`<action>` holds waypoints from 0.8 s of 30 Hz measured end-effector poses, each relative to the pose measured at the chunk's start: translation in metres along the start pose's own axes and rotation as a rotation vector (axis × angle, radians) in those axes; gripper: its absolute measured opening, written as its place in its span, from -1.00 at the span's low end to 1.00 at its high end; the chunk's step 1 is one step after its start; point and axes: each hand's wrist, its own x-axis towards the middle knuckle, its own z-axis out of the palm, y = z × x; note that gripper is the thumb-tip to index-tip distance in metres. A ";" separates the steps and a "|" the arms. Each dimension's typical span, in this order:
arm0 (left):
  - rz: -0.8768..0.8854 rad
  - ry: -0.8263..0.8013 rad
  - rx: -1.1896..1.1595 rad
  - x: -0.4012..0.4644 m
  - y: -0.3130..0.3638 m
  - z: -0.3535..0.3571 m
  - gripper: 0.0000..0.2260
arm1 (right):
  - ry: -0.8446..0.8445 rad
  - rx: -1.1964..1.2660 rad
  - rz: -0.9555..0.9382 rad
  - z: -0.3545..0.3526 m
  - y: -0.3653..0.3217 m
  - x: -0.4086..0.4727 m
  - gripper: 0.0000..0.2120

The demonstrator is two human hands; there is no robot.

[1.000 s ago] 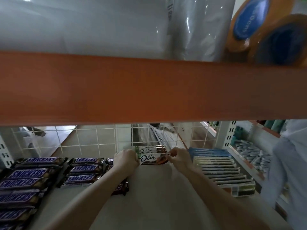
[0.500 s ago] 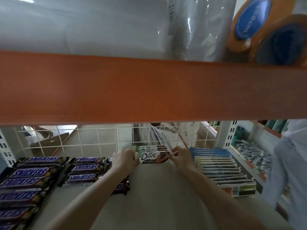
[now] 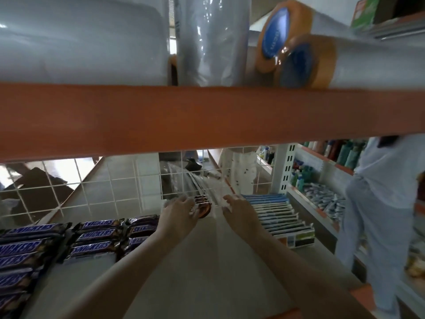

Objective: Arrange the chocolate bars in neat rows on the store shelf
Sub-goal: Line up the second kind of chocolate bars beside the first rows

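Note:
A stack of Dove chocolate bars (image 3: 203, 206) stands at the back of the grey shelf (image 3: 197, 272), against the white wire grid (image 3: 110, 187). Only their brown right ends show. My left hand (image 3: 181, 214) lies over the left part of the front Dove bar, fingers on it. To the right of the bars, a small gap away, my right hand (image 3: 239, 211) has its fingers apart and holds nothing. Both hands are blurred. Rows of Snickers bars (image 3: 96, 237) lie to the left of my left arm.
An orange shelf beam (image 3: 207, 118) crosses the view above the hands, with plastic-wrapped rolls (image 3: 296, 56) on top. Blue and white flat packs (image 3: 276, 217) stand in a row on the right. A person in light clothes (image 3: 381, 203) stands in the aisle at the right.
Both hands held the front Dove bar by its ends. It now sits further back against the stack, my right hand has come off it, and the view has tilted.

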 end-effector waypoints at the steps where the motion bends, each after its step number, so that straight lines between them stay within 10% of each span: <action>1: 0.034 -0.008 0.000 -0.001 0.011 0.003 -0.74 | 0.001 -0.028 -0.022 -0.004 0.002 -0.005 -0.66; 8: 0.165 -0.138 -0.008 -0.026 0.070 0.016 -0.36 | -0.085 -0.166 -0.035 -0.045 0.024 -0.048 -0.57; 24: 0.084 -0.161 -0.047 -0.095 0.161 0.024 -0.52 | -0.108 -0.186 -0.021 -0.108 0.098 -0.136 -0.64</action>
